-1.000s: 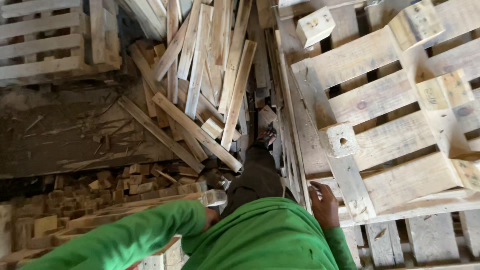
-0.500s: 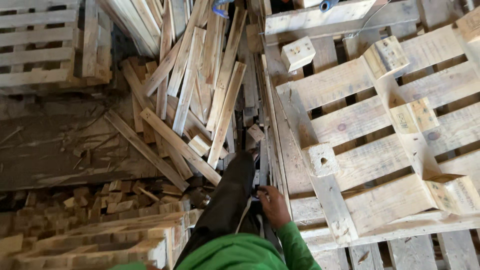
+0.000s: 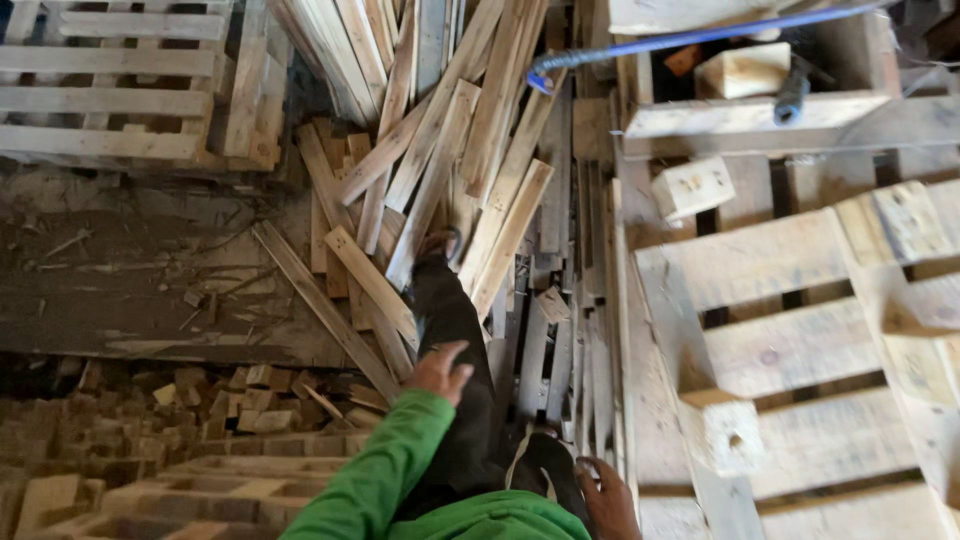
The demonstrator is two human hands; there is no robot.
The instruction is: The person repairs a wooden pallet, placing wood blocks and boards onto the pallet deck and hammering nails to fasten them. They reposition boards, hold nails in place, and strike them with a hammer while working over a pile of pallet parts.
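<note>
Where the right hand earlier rested on the pallet at right, it now hangs beside it, empty, fingers loose; the left hand, open, swings forward over loose boards.

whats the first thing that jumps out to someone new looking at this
The loose heap of pale planks fanned across the floor at top centre, with the person's dark-trousered leg stepping into it. Next, the big upturned pallet filling the right side, with a blue bar lying across the top. The left hand, empty on a green sleeve, hangs above the leg; the right hand hangs low beside the pallet's edge.
</note>
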